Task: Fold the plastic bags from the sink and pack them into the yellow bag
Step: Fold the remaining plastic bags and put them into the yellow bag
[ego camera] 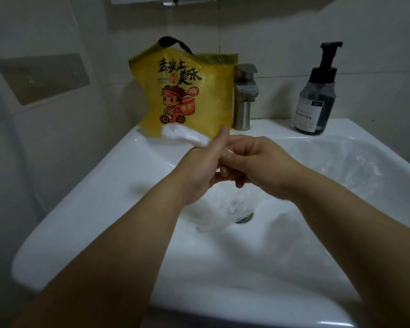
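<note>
Left hand (199, 172) and right hand (265, 166), fingers curled, pinch clear bag (232, 203): looks light, limp, slippery; best held by its edges; yellow bag (213, 95) at 12 o'clock.

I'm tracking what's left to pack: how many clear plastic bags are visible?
3, it seems: a held bag between left hand and right hand, a crumpled bag at the right of the sink, a whitish bag at the yellow bag. More may be hidden.

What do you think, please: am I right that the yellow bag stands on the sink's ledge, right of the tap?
Not quite: the head view shows the yellow bag standing on the sink ledge left of the tap, not right of it.
</note>
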{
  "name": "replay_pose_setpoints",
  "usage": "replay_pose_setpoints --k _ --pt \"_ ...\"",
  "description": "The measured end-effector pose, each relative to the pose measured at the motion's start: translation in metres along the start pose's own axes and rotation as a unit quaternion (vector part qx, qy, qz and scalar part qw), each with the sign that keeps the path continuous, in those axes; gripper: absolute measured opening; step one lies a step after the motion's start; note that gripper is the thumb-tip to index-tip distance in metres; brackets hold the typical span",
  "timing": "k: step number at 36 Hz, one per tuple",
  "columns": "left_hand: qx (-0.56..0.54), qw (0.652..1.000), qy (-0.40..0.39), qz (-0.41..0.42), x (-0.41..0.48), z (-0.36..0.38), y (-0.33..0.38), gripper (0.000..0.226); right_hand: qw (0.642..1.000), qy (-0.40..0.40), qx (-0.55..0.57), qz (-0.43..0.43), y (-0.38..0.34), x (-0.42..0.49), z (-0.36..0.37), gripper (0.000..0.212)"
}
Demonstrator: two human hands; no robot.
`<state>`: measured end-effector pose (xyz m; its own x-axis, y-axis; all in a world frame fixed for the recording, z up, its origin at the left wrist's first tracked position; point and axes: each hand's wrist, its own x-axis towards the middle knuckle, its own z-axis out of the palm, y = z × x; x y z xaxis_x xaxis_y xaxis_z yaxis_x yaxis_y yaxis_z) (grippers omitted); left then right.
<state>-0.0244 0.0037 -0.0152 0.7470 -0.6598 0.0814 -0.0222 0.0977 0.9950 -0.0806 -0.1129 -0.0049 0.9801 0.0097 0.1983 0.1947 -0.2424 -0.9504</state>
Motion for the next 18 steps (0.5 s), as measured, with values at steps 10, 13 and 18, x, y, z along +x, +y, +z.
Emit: replay_pose_setpoints --k 10,13,18 --pt "0.054 0.962 0.251 0.093 -0.001 -0.020 0.005 0.030 0.998 -0.008 0.007 0.055 -0.003 -0.002 -0.013 0.019" --pt "0.076 0.951 0.274 0.124 -0.005 -0.022 0.004 0.028 0.998 -0.016 0.000 0.062 -0.004 -0.003 -0.015 0.020" --pt "0.100 0.953 0.257 0.127 -0.007 -0.019 0.011 0.027 0.996 -0.029 -0.009 0.086 -0.015 -0.003 -0.022 0.026"
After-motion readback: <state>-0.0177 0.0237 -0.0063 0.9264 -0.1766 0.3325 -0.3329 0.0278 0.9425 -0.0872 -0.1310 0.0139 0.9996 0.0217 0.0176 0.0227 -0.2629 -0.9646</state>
